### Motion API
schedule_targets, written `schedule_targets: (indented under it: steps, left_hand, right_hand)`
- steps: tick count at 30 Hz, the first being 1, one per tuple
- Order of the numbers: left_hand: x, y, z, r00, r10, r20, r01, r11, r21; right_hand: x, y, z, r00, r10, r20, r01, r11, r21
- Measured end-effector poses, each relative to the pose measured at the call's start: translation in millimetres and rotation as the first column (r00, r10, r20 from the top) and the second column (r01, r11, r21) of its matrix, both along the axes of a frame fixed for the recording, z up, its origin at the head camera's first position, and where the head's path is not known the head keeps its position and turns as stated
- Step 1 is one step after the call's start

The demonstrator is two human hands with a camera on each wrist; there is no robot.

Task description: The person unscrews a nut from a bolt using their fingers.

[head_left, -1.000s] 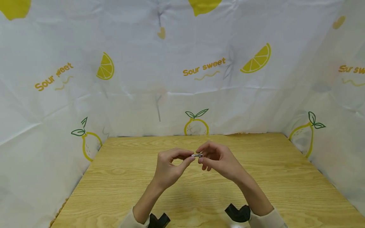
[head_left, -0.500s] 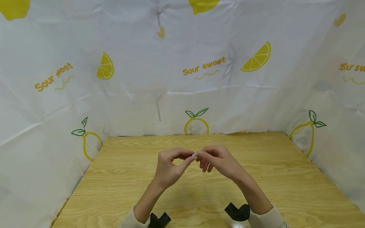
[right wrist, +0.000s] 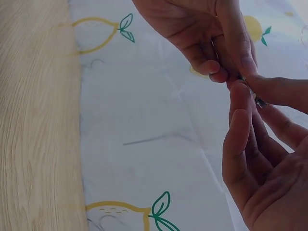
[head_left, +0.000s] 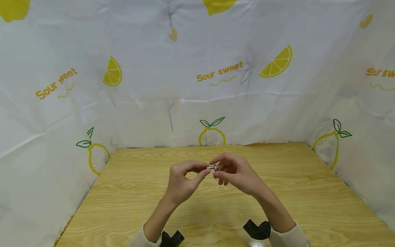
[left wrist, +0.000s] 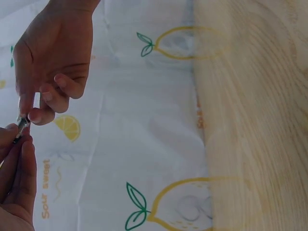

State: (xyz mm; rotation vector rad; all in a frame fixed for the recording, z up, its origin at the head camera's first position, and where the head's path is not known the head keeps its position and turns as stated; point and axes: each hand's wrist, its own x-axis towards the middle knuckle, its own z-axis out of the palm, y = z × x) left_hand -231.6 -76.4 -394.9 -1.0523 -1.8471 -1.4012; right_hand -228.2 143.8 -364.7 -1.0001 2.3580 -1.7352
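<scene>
Rod (head_left: 211, 168), one: above desk (head_left: 197, 219); long axis left to right, collared end rightward; silvery, slim. Left hand (head_left: 186, 181) pinches plain end; right hand's (head_left: 242, 175) fingers surround collar, grip unclear.

Left sleeve (head_left: 142, 237) and right sleeve (head_left: 287, 236) were pale cream, plain-edged. Black left fitting (head_left: 171, 239) sat against one, partly out of view; black right fitting (head_left: 258, 230) against the other, angular, bent like an elbow.

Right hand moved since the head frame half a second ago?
Yes: the right hand has opened, its thumb now lower in the head view, farther from the far edge of the table.
</scene>
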Motion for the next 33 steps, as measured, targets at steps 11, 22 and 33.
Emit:
schedule_targets:
  steps: [11,22,33]
  left_hand:
    - [1.2,0.3,0.8,1.0,0.011,0.015,-0.011,1.0,-0.002]
    - [0.5,-1.1,0.6,1.0,0.011,-0.003,-0.011,1.0,-0.004]
    - [0.9,-0.2,0.4,1.0,0.005,0.0,-0.005,1.0,0.004]
  right_hand:
    - [-1.8,-1.9,0.5,0.999,-0.029,0.045,0.026,0.997,0.07]
    - [0.0,1.3,0.1,0.999,0.043,0.007,-0.043,0.999,-0.024]
    - [1.1,0.5,0.9,1.0,-0.024,-0.014,0.023,0.999,-0.024]
